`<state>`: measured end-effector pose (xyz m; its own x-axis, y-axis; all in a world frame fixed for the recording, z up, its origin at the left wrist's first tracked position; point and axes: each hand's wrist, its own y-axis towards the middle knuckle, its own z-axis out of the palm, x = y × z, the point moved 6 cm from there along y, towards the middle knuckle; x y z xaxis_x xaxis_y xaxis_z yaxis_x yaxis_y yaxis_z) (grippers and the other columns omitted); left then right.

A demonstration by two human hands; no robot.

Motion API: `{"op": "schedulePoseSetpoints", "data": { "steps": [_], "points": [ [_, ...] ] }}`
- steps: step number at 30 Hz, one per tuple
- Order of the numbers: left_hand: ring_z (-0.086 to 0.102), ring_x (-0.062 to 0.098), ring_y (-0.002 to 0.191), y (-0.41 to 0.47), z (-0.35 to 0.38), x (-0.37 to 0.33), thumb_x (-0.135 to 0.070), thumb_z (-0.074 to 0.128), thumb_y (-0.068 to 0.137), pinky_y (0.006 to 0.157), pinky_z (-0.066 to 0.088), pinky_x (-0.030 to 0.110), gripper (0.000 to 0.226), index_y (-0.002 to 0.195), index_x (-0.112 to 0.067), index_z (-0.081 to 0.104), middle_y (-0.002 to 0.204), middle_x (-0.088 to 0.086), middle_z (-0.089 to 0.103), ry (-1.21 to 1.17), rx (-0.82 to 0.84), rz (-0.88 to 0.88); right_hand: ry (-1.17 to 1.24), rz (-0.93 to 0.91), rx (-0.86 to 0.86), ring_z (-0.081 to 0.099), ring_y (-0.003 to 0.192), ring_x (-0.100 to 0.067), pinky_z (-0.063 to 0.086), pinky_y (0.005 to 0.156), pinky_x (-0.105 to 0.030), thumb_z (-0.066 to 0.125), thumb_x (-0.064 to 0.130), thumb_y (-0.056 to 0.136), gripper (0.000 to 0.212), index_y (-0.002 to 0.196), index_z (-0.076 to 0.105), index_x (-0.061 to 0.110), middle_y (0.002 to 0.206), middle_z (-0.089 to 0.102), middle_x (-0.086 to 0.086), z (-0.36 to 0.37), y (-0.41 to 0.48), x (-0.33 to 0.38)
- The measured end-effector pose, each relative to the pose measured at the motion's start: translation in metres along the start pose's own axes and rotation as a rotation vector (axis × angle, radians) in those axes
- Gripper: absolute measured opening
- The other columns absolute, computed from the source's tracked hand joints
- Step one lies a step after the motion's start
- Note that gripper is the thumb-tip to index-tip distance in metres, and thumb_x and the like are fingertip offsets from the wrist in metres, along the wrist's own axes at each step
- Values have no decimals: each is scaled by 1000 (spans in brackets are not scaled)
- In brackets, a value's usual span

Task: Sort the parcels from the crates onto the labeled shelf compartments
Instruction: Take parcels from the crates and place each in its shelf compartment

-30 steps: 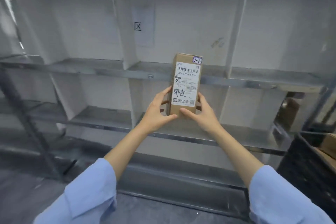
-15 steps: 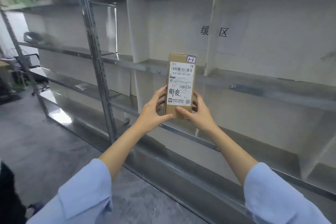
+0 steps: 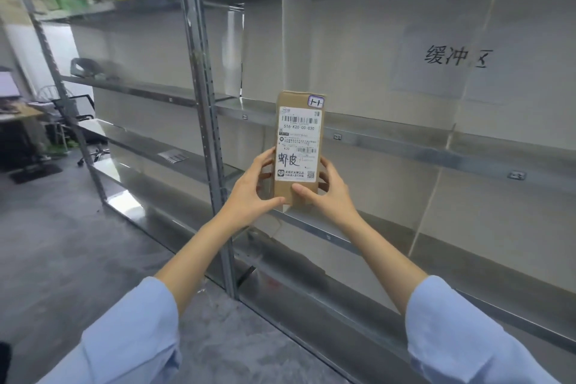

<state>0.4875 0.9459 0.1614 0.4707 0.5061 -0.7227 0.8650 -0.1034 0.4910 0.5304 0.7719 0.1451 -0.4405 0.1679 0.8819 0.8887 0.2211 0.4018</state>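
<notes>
Parcel (image 3: 299,146): one narrow brown cardboard box, held upright with its long side vertical and its printed face toward the wearer. A shipping label (image 3: 300,140) with a barcode and handwritten marks covers most of that face. A small corner sticker (image 3: 315,101) sits at the top right.

Location: in the air in front of the shelving (image 3: 405,142), right of the steel upright (image 3: 202,103), about level with the middle shelf and resting on no board. A wall sign (image 3: 456,56) with handwritten characters hangs in the bay up to the right.

Grip: both hands hold the lower end. The left hand (image 3: 249,193) lays its thumb across the bottom front corner, with fingers curled on the left side and behind. The right hand (image 3: 333,196) mirrors it, thumb on the front near the bottom edge.

Position relative to grip: the bottom third sits between the palms; the rest stands free above the hands, the label almost wholly uncovered.

Handling, judged: light, since fingertips at one end keep it upright. The walls look stiff and the board dry and matte, so little slip. Corners are likely to dent. Best taken by the two long side faces at or below the middle, thumbs clear of barcode and sticker
</notes>
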Motion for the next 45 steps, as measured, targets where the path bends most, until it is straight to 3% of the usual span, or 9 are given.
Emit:
{"op": "schedulePoseSetpoints", "data": {
  "steps": [7,10,20,26,30,36,39,43,45],
  "points": [
    [54,9,122,39,-53,70,-24,79,76,104,46,46,95,149,-46,23,142,-16,47,27,-50,-9,-23,-62,28,53,125,-2,45,98,-12,81,36,79,86,150,35,22,142,55,9,67,74,-14],
    [52,11,125,66,-76,103,-24,78,76,105,45,47,94,149,-46,22,142,-12,48,52,-64,-2,-16,-96,11,52,125,-3,42,92,-4,80,35,80,84,150,35,23,142,54,9,95,111,-24],
    [47,8,127,197,-158,192,-32,69,88,107,40,42,84,149,-53,16,147,-13,44,234,-61,33,5,-179,-93,51,126,-5,37,94,0,80,22,83,82,151,34,19,141,55,3,158,269,-39],
    [41,15,136,254,-190,243,-46,55,94,109,36,49,69,151,-49,15,153,-10,39,475,-30,100,-21,-189,-169,49,133,-7,38,107,-15,79,27,84,82,152,34,17,145,53,2,181,346,-53],
    [37,15,137,295,-208,280,-54,41,97,108,27,39,63,154,-37,22,154,-7,38,671,-40,159,-62,-179,-207,50,126,-1,35,96,0,78,26,84,82,152,33,19,142,53,7,193,397,-62],
    [33,11,139,360,-229,332,-66,22,87,107,23,30,73,154,-36,21,156,-9,36,722,-15,238,-142,-172,-318,49,103,23,34,90,3,77,22,86,80,153,32,20,128,49,24,207,470,-76],
    [33,12,139,386,-238,352,-66,22,87,107,23,31,74,154,-36,21,155,-8,36,704,4,268,-204,-137,-340,50,107,12,35,89,3,76,22,86,81,153,32,21,124,51,23,218,503,-84],
    [33,11,139,407,-242,373,-66,23,88,108,24,32,74,155,-35,21,156,-10,35,665,51,319,-279,-89,-340,52,115,-2,38,100,-16,75,23,86,80,153,32,21,129,53,19,228,537,-99],
    [33,10,139,415,-243,380,-65,24,89,108,24,32,72,155,-35,20,156,-11,34,651,73,353,-289,-73,-347,49,114,-2,38,98,-19,74,21,88,78,152,31,21,128,51,19,231,548,-104]
  ]
}}
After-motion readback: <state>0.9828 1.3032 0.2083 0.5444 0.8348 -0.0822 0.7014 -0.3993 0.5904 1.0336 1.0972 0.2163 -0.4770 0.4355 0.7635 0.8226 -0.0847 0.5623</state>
